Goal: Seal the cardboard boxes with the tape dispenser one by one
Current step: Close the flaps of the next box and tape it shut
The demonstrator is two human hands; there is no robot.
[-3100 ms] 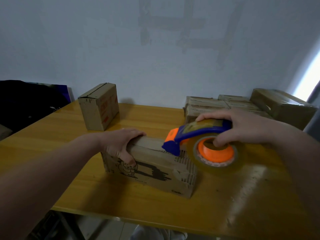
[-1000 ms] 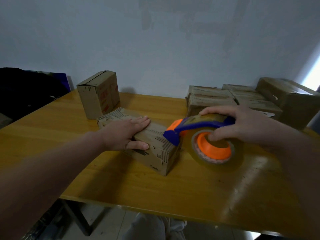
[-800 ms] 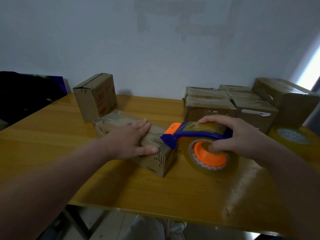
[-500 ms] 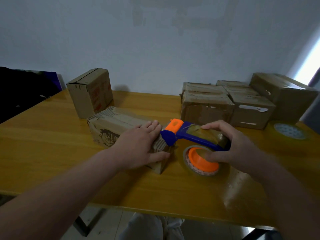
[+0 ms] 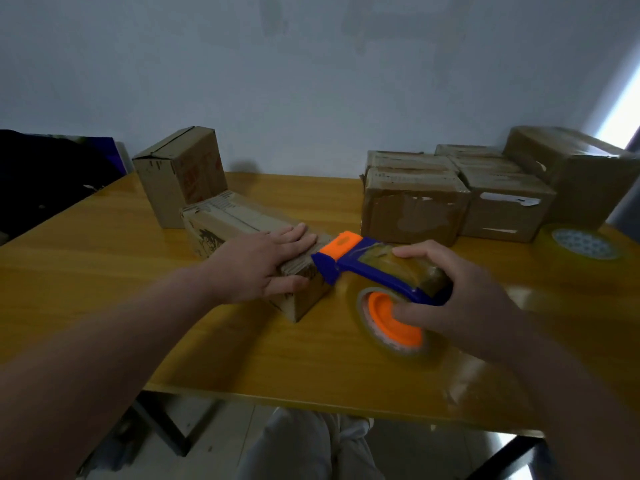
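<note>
The left hand [image 5: 256, 268], its grip apart with fingers straight, presses flat on the near end of the long brown cardboard box [image 5: 225, 220] on the yellow wooden table [image 5: 104, 271]. At the box's 3 o'clock, the right hand [image 5: 460, 299] has its grip clamped round the blue-and-orange plastic tape dispenser [image 5: 356, 263], whose nose touches the box

- Level: dim, bluish cast; soft detail throughout.
- Source: overexposed bright strip [image 5: 623, 109], right edge of frame.
- Glare: pale sheen on table [image 5: 485, 386], lower right.
- Shadows: soft, faint; one on wall [image 5: 311, 81] beside left box [image 5: 180, 174]; dark patch at left edge underexposed.
- Distortion: wide-angle; forearms [image 5: 86, 375] in lower corners stretched, blurred.
</note>
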